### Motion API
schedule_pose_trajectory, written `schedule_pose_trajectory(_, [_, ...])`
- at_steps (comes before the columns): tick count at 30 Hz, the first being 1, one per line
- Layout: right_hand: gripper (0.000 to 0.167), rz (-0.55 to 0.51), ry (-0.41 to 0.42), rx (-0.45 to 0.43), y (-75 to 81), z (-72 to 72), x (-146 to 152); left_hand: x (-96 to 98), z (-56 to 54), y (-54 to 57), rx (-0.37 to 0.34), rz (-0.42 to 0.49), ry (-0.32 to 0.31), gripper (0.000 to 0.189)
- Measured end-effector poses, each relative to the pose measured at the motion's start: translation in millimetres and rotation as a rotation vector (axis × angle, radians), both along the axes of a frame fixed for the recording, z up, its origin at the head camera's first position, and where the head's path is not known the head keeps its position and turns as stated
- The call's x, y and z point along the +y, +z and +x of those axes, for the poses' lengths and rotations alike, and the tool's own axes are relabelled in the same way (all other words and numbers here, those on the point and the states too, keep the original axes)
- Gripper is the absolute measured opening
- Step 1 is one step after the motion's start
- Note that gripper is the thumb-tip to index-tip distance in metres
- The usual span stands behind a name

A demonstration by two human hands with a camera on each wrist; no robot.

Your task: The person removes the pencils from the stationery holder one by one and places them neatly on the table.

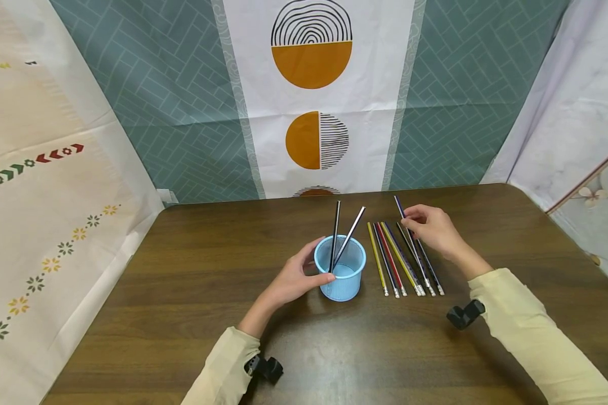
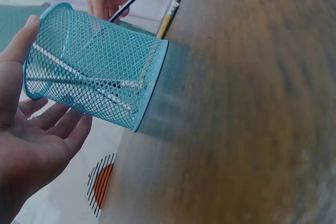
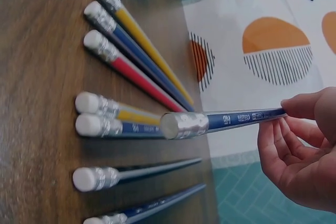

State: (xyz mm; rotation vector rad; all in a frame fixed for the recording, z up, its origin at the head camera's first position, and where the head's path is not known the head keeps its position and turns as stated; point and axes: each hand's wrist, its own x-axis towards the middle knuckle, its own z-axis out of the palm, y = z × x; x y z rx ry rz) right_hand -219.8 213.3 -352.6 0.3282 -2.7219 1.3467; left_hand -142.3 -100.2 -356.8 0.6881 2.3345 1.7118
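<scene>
My left hand (image 1: 295,277) grips a light blue mesh pencil cup (image 1: 342,288) by its side, thumb at the rim, and the cup stands upright on the table. Two pencils lean inside it, a dark pencil (image 1: 336,225) and another with a pale sheen (image 1: 353,226). Between thumb and fingers, my right hand (image 1: 433,228) pinches a dark blue pencil (image 3: 231,120) near one end. Its white-eraser end points toward the camera in the right wrist view, raised above the other pencils. Below lies a row of several pencils, among them a red pencil (image 3: 139,77) and a yellow pencil (image 3: 157,51).
The brown wooden table (image 1: 197,270) has rounded far corners. Behind it hangs a patterned cloth (image 1: 319,101), with pale fabric (image 1: 56,225) on the left. Each wrist wears a black camera mount (image 1: 263,368). The pencil row lies just right of the cup.
</scene>
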Motion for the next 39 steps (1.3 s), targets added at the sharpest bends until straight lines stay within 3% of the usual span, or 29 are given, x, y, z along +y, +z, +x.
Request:
schedule_pose_trajectory(18, [0.033, 0.012, -0.051, -0.056, -15.3, -5.7, 24, -0.5, 0.0, -0.8, -0.001, 0.003, -0.002, 0.073])
schedule_pose_trajectory(39, [0.036, 0.025, -0.054, -0.157, -34.6, -3.3, 45, -0.6, -0.7, -0.9, 0.007, 0.01, -0.009, 0.073])
